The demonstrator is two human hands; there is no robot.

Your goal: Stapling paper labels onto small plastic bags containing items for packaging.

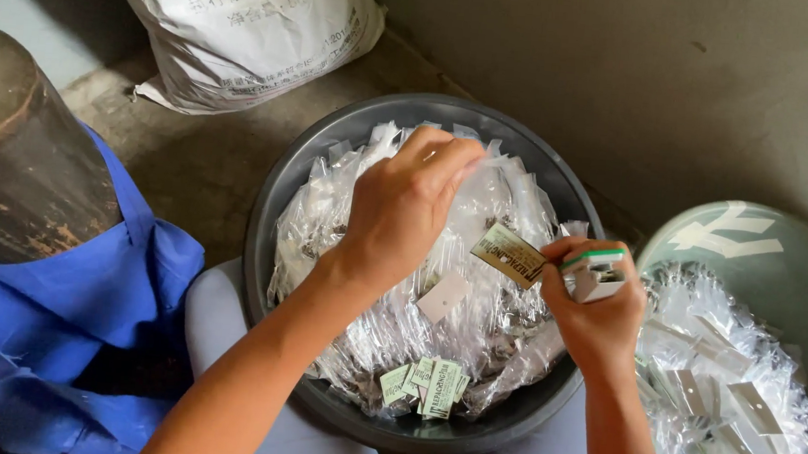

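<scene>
Bare grey concrete floor (191,160) under soft, even daylight. Plain grey wall (642,73) behind, shadowed at the corner. White woven sack (247,26) slumped against it. Dark, worn wooden block (20,153) at left, draped in blue cloth (65,327).

Open floor beyond the packet-crammed grey basin (278,199); white sack (238,26) behind, blue cloth (56,326) left.

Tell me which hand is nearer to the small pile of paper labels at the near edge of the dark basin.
Left, narrowly. The left hand pinches a clear bag above the paper labels, up-basin from them. The right hand holds a stapler and one label off to their right, by the rim.
</scene>
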